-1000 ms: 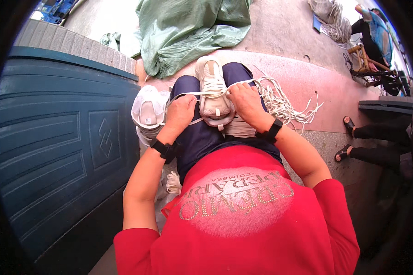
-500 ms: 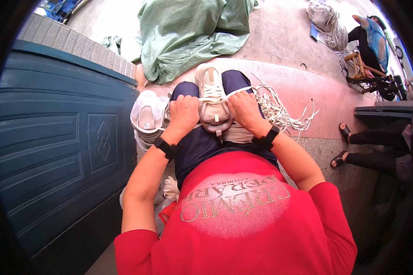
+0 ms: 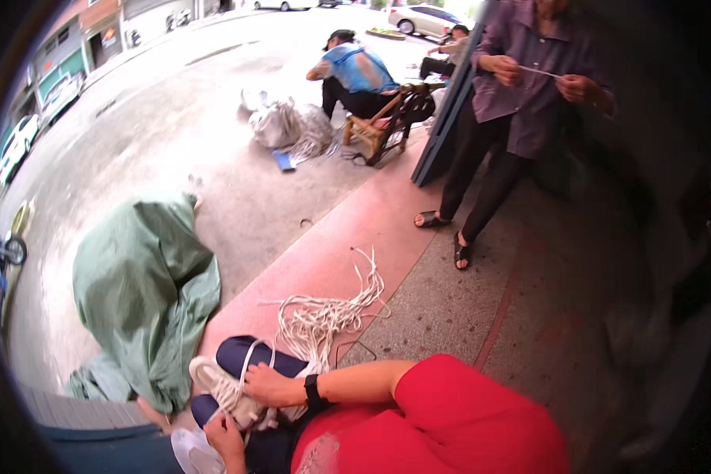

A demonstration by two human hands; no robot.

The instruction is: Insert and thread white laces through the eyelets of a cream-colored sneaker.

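A beige and white lace-up sneaker (image 3: 208, 374) rests across my lap, between the knees of dark blue trousers. My left hand (image 3: 226, 441) is at the shoe's near left side, fingers closed on a white shoelace. On the other side my right hand (image 3: 270, 386) lies over the laced part with its fingers closed on the lace (image 3: 247, 357), which arcs up in a loop over my knee. The hands partly hide the shoe's heel and tongue. Beside my left leg are white shoes (image 3: 193, 453), cut off by the lower part of the picture.
Loose white laces (image 3: 316, 322) lie heaped by my right knee. A green tarpaulin (image 3: 138, 272) covers something ahead left. At right a standing person (image 3: 521, 95) holds a thin white cord. Another sits by a bamboo chair (image 3: 363, 136) and a pale bundle (image 3: 276, 122).
My view has swung right and up, showing the street and the standing person's upper body. The lace, pulled out sideways before, now loops above my right hand.
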